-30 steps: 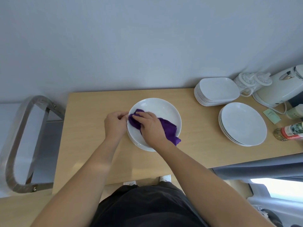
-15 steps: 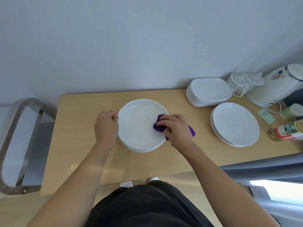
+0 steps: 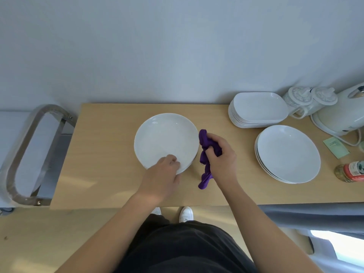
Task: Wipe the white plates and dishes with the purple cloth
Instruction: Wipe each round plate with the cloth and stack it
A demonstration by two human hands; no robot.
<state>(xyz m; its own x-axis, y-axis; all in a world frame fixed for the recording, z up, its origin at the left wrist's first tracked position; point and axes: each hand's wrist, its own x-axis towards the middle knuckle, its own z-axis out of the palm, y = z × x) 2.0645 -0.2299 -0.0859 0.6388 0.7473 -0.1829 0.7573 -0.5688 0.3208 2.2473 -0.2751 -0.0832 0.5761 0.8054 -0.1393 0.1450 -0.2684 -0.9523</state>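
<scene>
A round white plate (image 3: 163,136) tops a short stack in the middle of the wooden table (image 3: 102,164). My left hand (image 3: 161,176) grips the plate's near rim, fingers curled over the edge. Just right of the plate, my right hand (image 3: 221,156) clutches the bunched purple cloth (image 3: 204,152), lifted off the plate with its tail hanging down toward the table. A stack of round white plates (image 3: 287,152) lies at the right. Behind it is a stack of square white dishes (image 3: 258,109).
A white kettle (image 3: 342,115) and two white lidded jars (image 3: 307,99) stand at the far right by the wall. A red-labelled jar (image 3: 350,171) and a green card (image 3: 335,147) lie near the right edge. A metal frame (image 3: 25,150) stands left of the table.
My right hand has pulled the cloth off the plate to its right side. My left hand has shifted from the plate's left rim to its near rim.
</scene>
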